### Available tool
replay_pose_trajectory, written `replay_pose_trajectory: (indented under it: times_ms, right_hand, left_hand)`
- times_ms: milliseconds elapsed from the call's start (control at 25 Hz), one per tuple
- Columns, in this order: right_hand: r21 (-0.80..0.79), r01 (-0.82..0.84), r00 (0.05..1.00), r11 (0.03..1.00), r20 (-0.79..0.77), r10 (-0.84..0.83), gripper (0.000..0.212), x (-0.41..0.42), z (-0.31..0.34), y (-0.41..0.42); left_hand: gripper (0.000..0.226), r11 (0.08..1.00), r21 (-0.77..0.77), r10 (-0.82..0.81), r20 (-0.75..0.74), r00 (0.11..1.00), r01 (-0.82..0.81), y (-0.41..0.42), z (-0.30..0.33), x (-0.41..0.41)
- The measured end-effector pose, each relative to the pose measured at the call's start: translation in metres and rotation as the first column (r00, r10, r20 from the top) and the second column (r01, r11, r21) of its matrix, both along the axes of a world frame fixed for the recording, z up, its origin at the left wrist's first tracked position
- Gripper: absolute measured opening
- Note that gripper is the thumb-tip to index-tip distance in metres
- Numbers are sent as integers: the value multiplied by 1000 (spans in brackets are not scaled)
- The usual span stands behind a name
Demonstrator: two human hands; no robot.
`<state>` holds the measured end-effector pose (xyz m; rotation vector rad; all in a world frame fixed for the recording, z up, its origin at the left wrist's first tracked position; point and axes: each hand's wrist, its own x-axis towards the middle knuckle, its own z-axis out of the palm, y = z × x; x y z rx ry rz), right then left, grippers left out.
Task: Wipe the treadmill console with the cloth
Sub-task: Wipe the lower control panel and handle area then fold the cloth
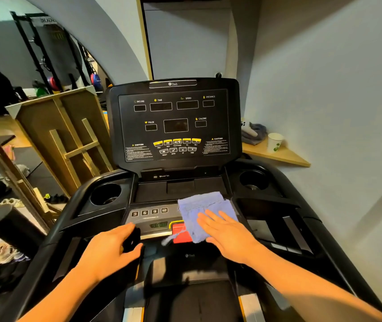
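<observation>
R fingers (211,218) lay spread flat, pressing the blue cloth (205,206) onto the lower control panel (149,213) of the treadmill console (173,124) — cloth half over the red stop button (180,231). L hand (113,248) curled round a black grip (132,239) — fingers closed on it. Cup holders (106,194) either side.

Beyond the right hand, a paper cup (275,141) and grey towel (254,133) sit on a wooden shelf (285,156); wooden frames (69,135) stand left.
</observation>
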<state>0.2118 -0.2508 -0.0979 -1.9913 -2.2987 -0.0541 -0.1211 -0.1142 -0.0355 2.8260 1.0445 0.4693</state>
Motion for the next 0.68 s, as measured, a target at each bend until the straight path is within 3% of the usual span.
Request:
replay_pose_trajectory:
  times_ms: [80, 200, 360, 480, 600, 680]
  right_hand:
    - [-75, -17, 999, 997, -36, 14, 66, 20, 3, -13]
    - [-128, -72, 995, 989, -75, 63, 86, 35, 12, -24]
    - [115, -25, 998, 993, -57, 32, 88, 52, 9, -42]
    - [197, 2, 995, 980, -99, 18, 77, 59, -3, -52]
    - [227, -20, 998, 974, -50, 32, 44, 58, -3, -49]
    - [229, -17, 1000, 973, 5, 17, 39, 58, 2, -43]
  left_hand:
    - [39, 988, 140, -69, -16, 997, 70, -7, 2, 24]
    - [34, 944, 207, -258, -25, 966, 258, -33, 1, 70]
    - [60, 856, 233, -449, -105, 887, 461, -78, -22, 132]
    - [57, 859, 238, -411, -210, 887, 454, -90, -40, 154]
    - [23, 841, 282, -431, -163, 887, 461, -78, -53, 165]
    - [16, 810, 297, -470, -188, 862, 506, -61, -59, 163]
